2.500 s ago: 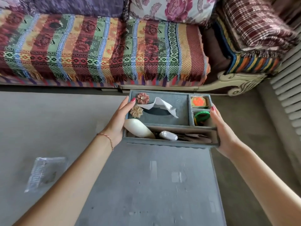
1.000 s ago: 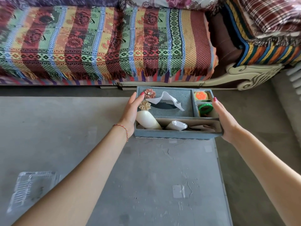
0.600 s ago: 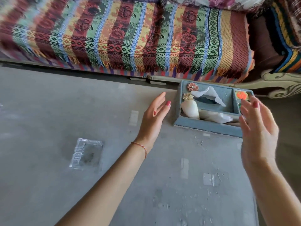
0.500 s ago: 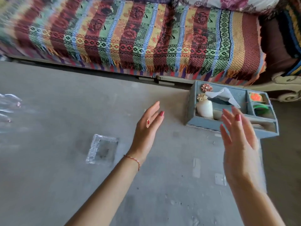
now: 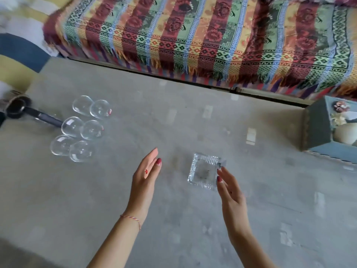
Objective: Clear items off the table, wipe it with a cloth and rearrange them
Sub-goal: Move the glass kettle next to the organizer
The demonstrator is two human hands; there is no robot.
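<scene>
now, in the head view, both hands are seen over the grey table (image 5: pixel 193 117), empty and brought in on either side of the glass ashtray (image 5: pixel 205 171). the left hand (image 5: pixel 145 177) is held edge-on with fingers straight and together, near the ashtray's left side but apart from it. the right hand (image 5: pixel 229 188) is held with fingers loosely spread and extended, the fingertips (image 5: pixel 219 167) just at the ashtray's right edge; actual contact cannot be told through the blur.

compared with a moment ago, the grey organiser box (image 5: pixel 316 126) is no longer held: it is set down at the far right of the table, next to the sofa with its striped throw (image 5: pixel 212 35), and the view is swung left so that six clear glasses (image 5: pixel 81 128) and a dark-handled pot (image 5: pixel 21 108) are now shown at the far left.

it is judged that the box has been placed in its spot and the ashtray is taken as the next item. the ashtray is lying flat near the table's middle, with grey residue inside. since the box is put back on the table, the rearranging stage is probably in hand, with the glasses and the pot yet to be dealt with.
</scene>
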